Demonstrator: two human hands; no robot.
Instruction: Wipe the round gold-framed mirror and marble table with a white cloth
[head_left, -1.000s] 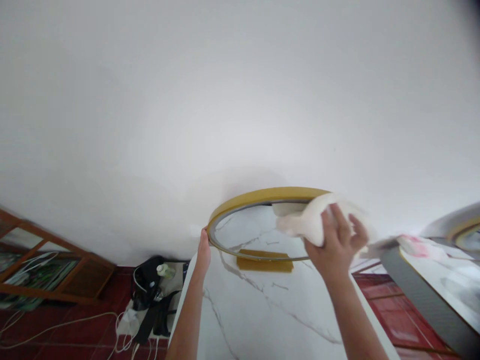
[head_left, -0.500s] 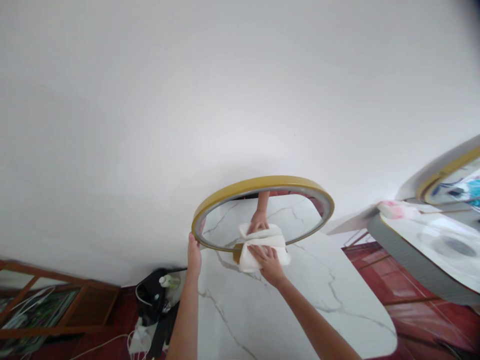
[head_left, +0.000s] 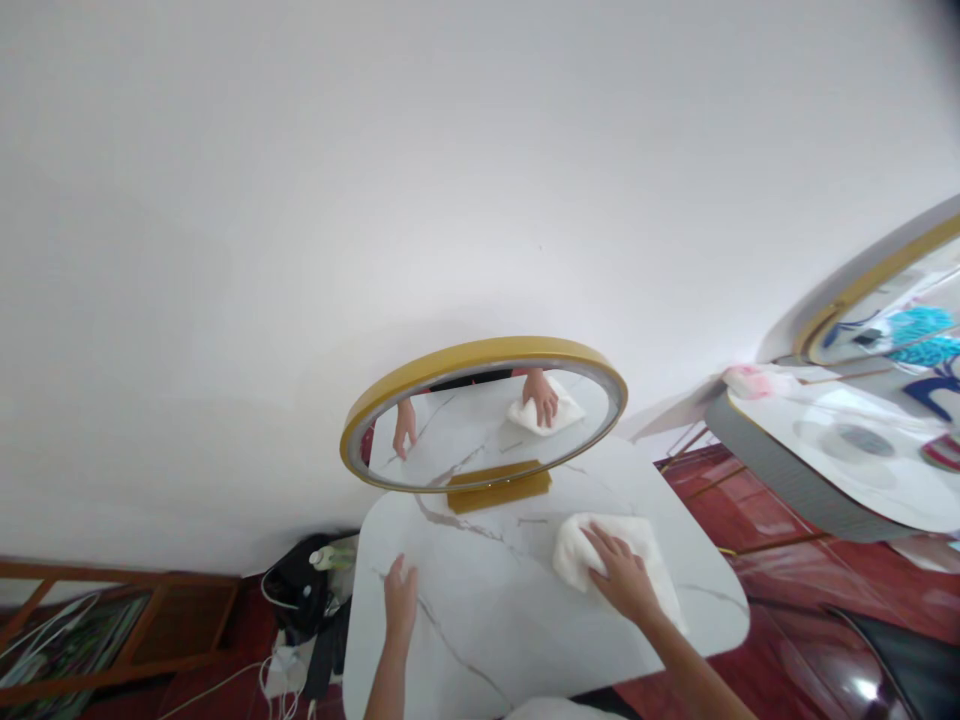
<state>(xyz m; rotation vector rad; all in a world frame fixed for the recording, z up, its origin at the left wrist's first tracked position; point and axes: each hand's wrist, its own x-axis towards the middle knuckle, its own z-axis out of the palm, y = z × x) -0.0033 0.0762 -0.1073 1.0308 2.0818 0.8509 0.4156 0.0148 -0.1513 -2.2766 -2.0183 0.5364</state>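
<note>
A white marbled table (head_left: pixel 480 590) stands against the wall, and an oval-looking mirror with a gold rim (head_left: pixel 480 356) rises from a gold base (head_left: pixel 501 488) on it. Under the spread fingers of my right hand (head_left: pixel 622 575) lies a white cloth (head_left: pixel 656 545), flat on the tabletop right of the base. My left hand (head_left: pixel 401 590) is over the left part of the table, holding nothing, its fingers slightly apart. Both hands and the cloth show reflected in the mirror.
At the right is a second white-topped table (head_left: pixel 840 430) with a pink-and-white packet (head_left: pixel 748 380) and another gold-rimmed mirror (head_left: pixel 885 275). A black bag (head_left: pixel 296 590), a bottle (head_left: pixel 330 557) and cables lie at the lower left, beside a wooden shelf (head_left: pixel 184 615).
My left hand has let go of the mirror's rim and come down over the table. My right hand and the cloth have moved from the mirror's base to the right, nearer me.
</note>
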